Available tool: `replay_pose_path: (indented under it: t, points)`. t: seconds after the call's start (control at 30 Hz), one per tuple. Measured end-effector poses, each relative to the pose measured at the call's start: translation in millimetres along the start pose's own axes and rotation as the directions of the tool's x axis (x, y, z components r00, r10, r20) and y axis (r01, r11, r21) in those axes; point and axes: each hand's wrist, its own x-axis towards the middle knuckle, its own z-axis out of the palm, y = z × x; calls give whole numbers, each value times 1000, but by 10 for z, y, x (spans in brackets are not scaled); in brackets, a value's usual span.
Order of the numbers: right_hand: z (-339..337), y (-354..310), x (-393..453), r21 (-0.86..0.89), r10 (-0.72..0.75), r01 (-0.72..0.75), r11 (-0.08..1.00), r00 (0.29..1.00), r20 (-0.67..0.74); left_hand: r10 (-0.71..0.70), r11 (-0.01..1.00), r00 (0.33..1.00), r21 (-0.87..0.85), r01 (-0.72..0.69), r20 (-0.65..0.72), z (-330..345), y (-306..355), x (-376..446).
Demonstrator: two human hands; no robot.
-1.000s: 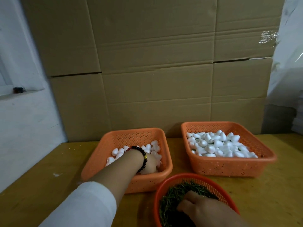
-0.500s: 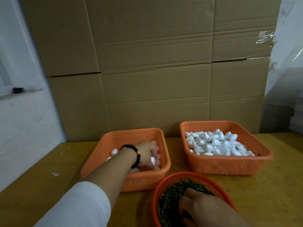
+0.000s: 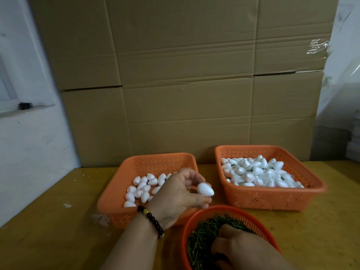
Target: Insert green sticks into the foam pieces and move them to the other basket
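Note:
My left hand (image 3: pixel 178 195), with a dark bead bracelet on the wrist, pinches one white egg-shaped foam piece (image 3: pixel 205 189) above the right front corner of the left orange basket (image 3: pixel 124 172). That basket holds several loose foam pieces (image 3: pixel 141 187). The right orange basket (image 3: pixel 272 198) is heaped with foam pieces, some showing green sticks. My right hand (image 3: pixel 243 248) is down in the round orange basket (image 3: pixel 196 215) of green sticks (image 3: pixel 202 236), its fingers curled among them. Whether they grip a stick is hidden.
All three baskets stand on a yellow wooden table (image 3: pixel 58 230). Stacked cardboard boxes (image 3: pixel 185 84) close off the back. A white wall (image 3: pixel 29 143) runs along the left. White crumbs (image 3: pixel 100 219) lie by the left basket's front corner.
My left hand has come up out of the left basket toward me, holding one foam piece. My right hand stays in the stick basket, shifted slightly.

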Motion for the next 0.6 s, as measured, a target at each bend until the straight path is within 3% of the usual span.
replay_pose_path:
  t: [0.37,0.6]
  points:
    - [81,41,32,-19,-2,2,1000,1000,-12,-13,861,979,-495,114,203,180,-136,-195]
    - [97,47,37,-26,-5,4,1000,999,-41,-41,776,981,-612,150,189,181,-179,-182]
